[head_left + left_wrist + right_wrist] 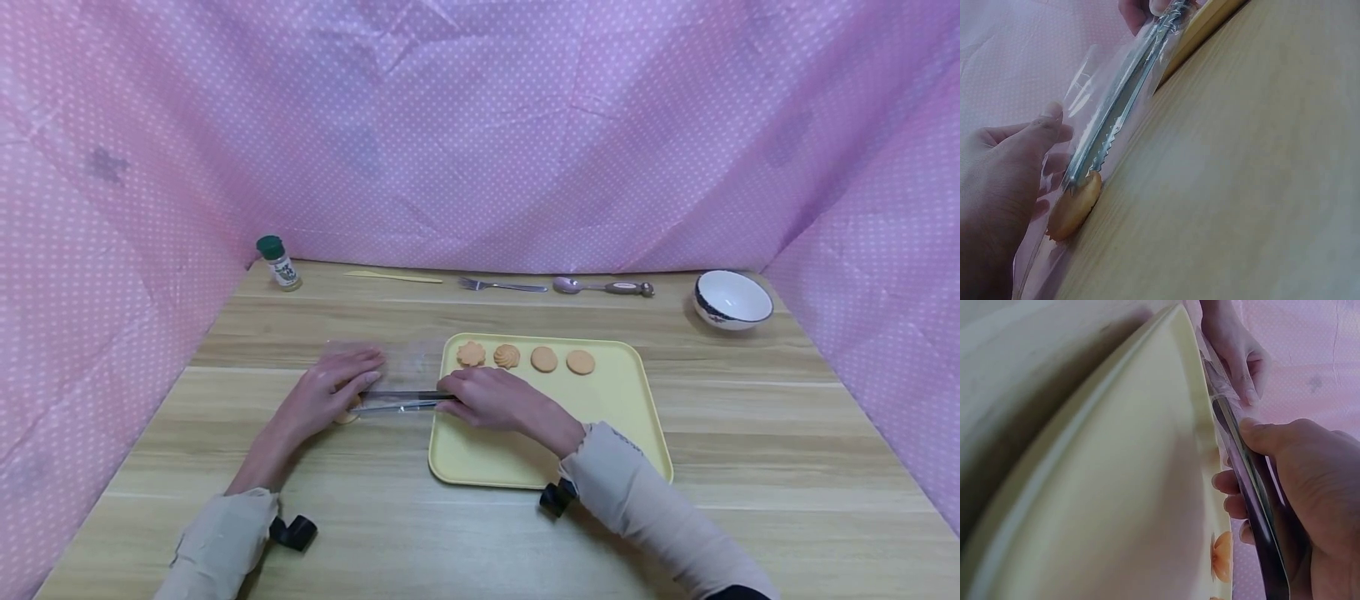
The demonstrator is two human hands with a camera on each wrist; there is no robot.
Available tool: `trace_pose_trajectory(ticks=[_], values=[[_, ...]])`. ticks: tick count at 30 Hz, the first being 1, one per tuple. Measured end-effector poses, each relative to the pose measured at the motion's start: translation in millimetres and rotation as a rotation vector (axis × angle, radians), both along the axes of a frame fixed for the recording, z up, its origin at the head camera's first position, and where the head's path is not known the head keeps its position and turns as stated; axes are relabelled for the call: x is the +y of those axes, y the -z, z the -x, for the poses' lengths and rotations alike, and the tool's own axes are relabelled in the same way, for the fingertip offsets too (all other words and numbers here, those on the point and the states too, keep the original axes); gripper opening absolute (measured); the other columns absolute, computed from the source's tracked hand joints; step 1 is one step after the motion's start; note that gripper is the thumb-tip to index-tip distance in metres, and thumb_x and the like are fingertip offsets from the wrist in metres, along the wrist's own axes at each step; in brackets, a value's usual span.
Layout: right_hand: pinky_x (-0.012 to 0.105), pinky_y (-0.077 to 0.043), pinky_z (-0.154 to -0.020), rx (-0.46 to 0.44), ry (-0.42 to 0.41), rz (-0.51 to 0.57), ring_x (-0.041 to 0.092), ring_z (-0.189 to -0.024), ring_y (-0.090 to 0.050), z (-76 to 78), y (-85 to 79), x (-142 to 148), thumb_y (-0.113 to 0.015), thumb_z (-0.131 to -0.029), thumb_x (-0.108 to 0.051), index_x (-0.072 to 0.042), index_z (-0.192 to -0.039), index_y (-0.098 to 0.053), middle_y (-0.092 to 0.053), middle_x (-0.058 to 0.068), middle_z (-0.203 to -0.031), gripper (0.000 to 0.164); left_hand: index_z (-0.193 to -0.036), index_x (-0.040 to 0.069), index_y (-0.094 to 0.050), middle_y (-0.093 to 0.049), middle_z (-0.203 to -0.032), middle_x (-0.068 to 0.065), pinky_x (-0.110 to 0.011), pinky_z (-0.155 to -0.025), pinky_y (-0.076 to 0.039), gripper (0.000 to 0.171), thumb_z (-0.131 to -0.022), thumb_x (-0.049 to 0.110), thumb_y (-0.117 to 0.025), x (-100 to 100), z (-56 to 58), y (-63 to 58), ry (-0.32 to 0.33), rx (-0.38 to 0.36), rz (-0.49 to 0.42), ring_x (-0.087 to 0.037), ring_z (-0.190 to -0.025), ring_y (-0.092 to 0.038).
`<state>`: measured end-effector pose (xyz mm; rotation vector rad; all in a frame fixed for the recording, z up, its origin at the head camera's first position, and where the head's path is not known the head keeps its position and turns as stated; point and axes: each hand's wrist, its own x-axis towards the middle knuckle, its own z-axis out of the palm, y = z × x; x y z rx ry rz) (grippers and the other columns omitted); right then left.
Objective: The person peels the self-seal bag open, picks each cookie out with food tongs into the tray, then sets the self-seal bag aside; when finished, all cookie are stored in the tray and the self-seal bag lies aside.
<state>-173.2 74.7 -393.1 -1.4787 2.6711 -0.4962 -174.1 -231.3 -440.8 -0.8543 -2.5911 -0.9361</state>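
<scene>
A clear plastic bag [408, 360] lies left of the yellow tray [618, 417], its right end overlapping the tray's edge. My right hand [487, 397] grips metal tongs [1244, 465], whose toothed arms reach into the bag. At the tips of the tongs, inside the bag near its far end, is a round cookie [1074, 209]. My left hand [330, 387] holds the bag beside that cookie, thumb on the near side and fingers seen through the film. Along the tray's back edge sit a flower-shaped cookie [471, 354], a swirled cookie [507, 357] and two plain round cookies [543, 359].
Along the table's back lie a pale yellow knife [393, 277], a fork [502, 286] and a spoon [600, 287]. A green-capped shaker [280, 263] stands back left, a white bowl [732, 299] back right. Pink dotted cloth [480, 133] hangs behind and at both sides.
</scene>
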Motion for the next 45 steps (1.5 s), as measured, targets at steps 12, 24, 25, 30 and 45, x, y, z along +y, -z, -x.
trace_pose_trajectory(ticks=[12, 24, 25, 30, 45], values=[[0.023, -0.043, -0.057, -0.008, -0.006, 0.047, 0.008, -0.062, -0.047, -1.6, 1.4, 2.0, -0.064, -0.105, -0.017, -0.009, -0.088, -0.062, -0.054, -0.004, -0.073, 0.019, -0.128, 0.005, -0.073, -0.067, -0.135, -0.015, -0.063, -0.108, -0.04, 0.03, -0.099, 0.006, -0.07, 3.2, -4.3, 2.5, -0.004, 0.018, -0.005, -0.038, -0.129, -0.058], [0.02, -0.046, -0.059, -0.101, -0.004, 0.117, 0.004, -0.063, -0.049, -2.8, 5.7, 10.5, -0.064, -0.105, -0.015, -0.005, -0.096, -0.071, -0.063, -0.002, -0.078, 0.016, -0.129, 0.005, -0.073, -0.067, -0.136, -0.015, -0.062, -0.109, -0.04, 0.031, -0.098, 0.006, -0.071, 5.9, -11.5, 5.8, -0.011, 0.034, -0.007, -0.038, -0.129, -0.058], [0.02, -0.047, -0.06, -0.111, -0.001, 0.122, 0.004, -0.064, -0.05, -3.0, 5.7, 11.6, -0.064, -0.105, -0.015, -0.004, -0.097, -0.071, -0.065, -0.002, -0.08, 0.016, -0.128, 0.005, -0.073, -0.067, -0.135, -0.015, -0.062, -0.108, -0.041, 0.03, -0.098, 0.006, -0.071, 6.5, -12.1, 5.7, -0.01, 0.038, -0.008, -0.038, -0.129, -0.058], [0.019, -0.048, -0.062, -0.171, 0.023, 0.132, 0.003, -0.065, -0.05, -4.4, 5.5, 18.6, -0.064, -0.105, -0.016, -0.003, -0.099, -0.073, -0.067, -0.002, -0.082, 0.017, -0.127, 0.005, -0.073, -0.067, -0.135, -0.016, -0.062, -0.109, -0.041, 0.03, -0.097, 0.004, -0.071, 8.2, -14.2, 7.2, -0.011, 0.053, -0.011, -0.038, -0.128, -0.059], [0.021, -0.045, -0.058, -0.283, 0.103, 0.205, 0.001, -0.063, -0.048, -0.3, 3.2, 55.4, -0.063, -0.105, -0.016, -0.004, -0.101, -0.074, -0.065, -0.004, -0.08, 0.017, -0.13, 0.005, -0.072, -0.065, -0.137, -0.015, -0.063, -0.108, -0.041, 0.031, -0.099, 0.005, -0.069, 5.3, -8.7, 2.3, -0.009, 0.019, 0.009, -0.038, -0.129, -0.058]])
